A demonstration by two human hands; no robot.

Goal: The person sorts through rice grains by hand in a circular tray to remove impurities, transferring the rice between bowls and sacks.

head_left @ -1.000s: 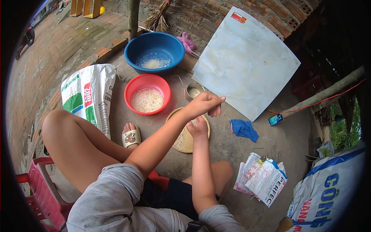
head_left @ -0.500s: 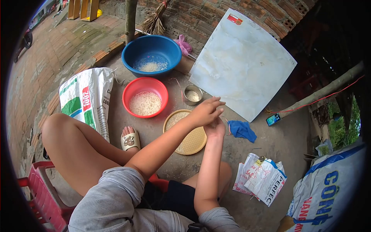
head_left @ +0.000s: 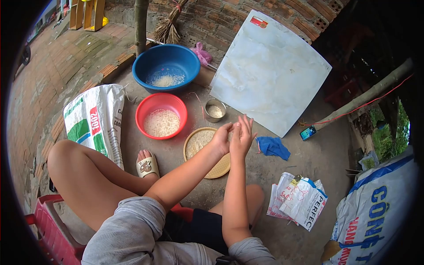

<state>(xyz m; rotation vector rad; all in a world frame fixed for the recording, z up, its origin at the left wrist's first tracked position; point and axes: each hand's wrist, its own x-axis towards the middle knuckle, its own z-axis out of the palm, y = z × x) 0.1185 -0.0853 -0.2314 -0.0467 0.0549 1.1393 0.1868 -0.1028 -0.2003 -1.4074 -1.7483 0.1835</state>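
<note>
My left hand (head_left: 221,138) and my right hand (head_left: 240,140) touch each other above a round woven tray (head_left: 220,169). The right hand's fingers are stretched out and spread. My left hand lies against the right palm with fingers loosely bent and partly hidden; neither hand shows anything held. Whitish grains (head_left: 198,142) lie on the tray, which my hands and left forearm partly cover. Just beyond is a small metal bowl (head_left: 215,115) with pale grains. A red basin (head_left: 141,120) with more grains stands to the left, and a blue basin (head_left: 191,70) behind it holds a smaller heap.
A white sack (head_left: 95,115) lies at left beside my sandalled foot (head_left: 147,164). At right are a blue cloth (head_left: 274,147), a phone (head_left: 308,133), folded printed bags (head_left: 300,201) and a large sack (head_left: 375,212). A marble-patterned board (head_left: 274,70) lies near the brick wall.
My left hand has slid from on top of the right hand down to its palm side, and the right fingers now point up and spread. The view has shifted slightly.
</note>
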